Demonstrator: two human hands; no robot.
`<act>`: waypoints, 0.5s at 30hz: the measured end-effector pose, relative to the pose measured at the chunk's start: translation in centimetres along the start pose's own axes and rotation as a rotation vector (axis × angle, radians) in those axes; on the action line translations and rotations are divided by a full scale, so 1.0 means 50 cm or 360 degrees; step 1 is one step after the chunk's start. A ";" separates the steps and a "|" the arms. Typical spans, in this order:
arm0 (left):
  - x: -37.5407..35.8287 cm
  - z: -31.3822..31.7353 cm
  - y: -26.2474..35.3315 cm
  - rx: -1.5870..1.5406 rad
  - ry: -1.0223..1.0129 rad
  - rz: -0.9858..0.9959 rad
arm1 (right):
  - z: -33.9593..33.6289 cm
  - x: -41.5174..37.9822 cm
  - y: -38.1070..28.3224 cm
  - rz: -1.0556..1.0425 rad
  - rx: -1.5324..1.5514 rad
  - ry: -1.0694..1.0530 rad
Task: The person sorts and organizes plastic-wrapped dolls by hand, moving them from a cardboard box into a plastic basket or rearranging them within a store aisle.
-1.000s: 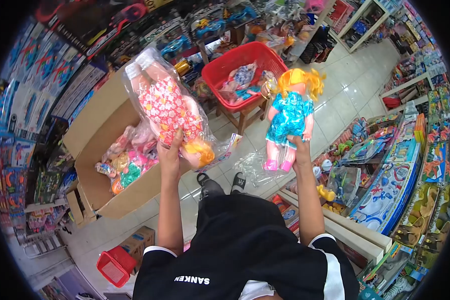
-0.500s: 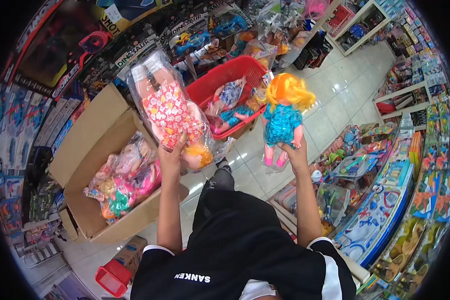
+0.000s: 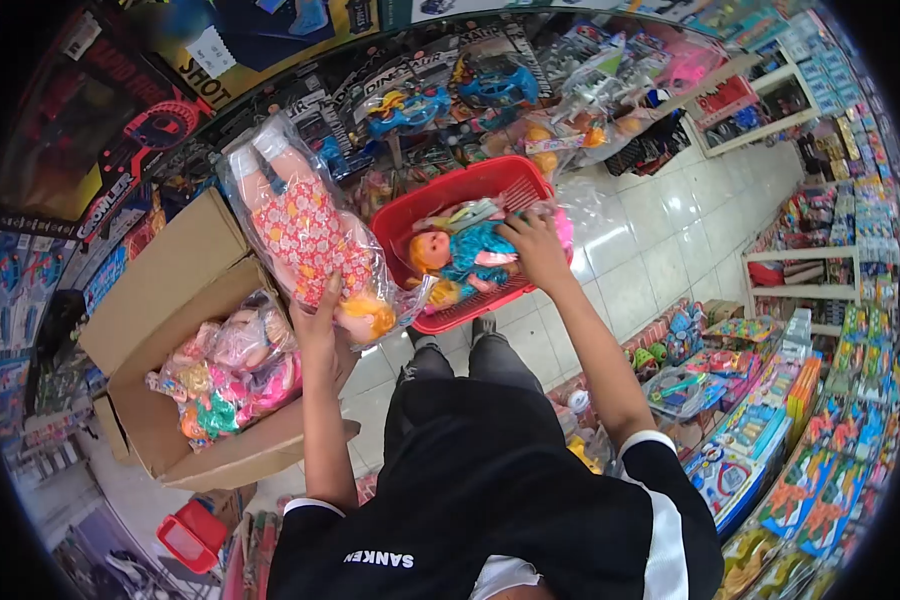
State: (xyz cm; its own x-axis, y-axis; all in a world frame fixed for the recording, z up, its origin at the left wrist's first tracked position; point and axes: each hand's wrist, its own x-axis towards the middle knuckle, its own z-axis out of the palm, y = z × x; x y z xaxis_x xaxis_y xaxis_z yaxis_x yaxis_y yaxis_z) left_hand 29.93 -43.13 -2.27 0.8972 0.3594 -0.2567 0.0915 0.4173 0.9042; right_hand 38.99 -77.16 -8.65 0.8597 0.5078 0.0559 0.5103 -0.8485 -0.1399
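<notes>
My left hand (image 3: 320, 310) grips a doll in a red flowered dress, sealed in a clear plastic bag (image 3: 305, 235) and held head-down above the cardboard box. My right hand (image 3: 535, 245) reaches into the red basket (image 3: 440, 195) and holds the legs of a blonde doll in a blue dress (image 3: 465, 250), which lies on its side on other dolls in the basket.
An open cardboard box (image 3: 185, 290) at the left holds several bagged dolls. Toy shelves line the wall behind and the right side (image 3: 790, 400). White tiled floor (image 3: 660, 240) runs to the right. A small red basket (image 3: 192, 535) stands at the lower left.
My right hand has carried the blue-dressed doll from upright in the air down into the red basket, where it now lies. The left hand still holds the bagged doll.
</notes>
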 end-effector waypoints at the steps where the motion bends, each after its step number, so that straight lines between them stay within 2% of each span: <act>1: 0.000 -0.006 -0.010 0.0009 0.0025 -0.0007 | 0.038 0.026 0.014 -0.0035 0.0020 -0.0019; 5: -0.026 -0.001 -0.031 0.0035 0.0138 0.0098 | 0.178 0.117 0.041 -0.0348 0.0016 -0.0131; 8: -0.068 0.012 -0.035 0.0260 0.0377 0.0130 | 0.204 0.155 0.030 -0.0459 -0.0017 -0.0161; 12: -0.113 0.035 -0.063 0.0252 0.0599 0.0070 | 0.239 0.185 0.025 -0.0470 -0.0066 -0.0202; 15: -0.136 0.060 -0.089 0.0327 0.0686 0.0154 | 0.270 0.194 0.020 -0.0509 -0.0181 -0.0306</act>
State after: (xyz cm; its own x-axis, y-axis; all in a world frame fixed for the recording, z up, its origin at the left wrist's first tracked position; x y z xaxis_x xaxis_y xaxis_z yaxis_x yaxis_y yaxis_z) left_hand 24.73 -49.92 -3.53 0.6490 0.7195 -0.2471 0.1389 0.2073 0.9684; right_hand 47.54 -71.06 -21.58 0.6423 0.7587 -0.1088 0.7603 -0.6486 -0.0346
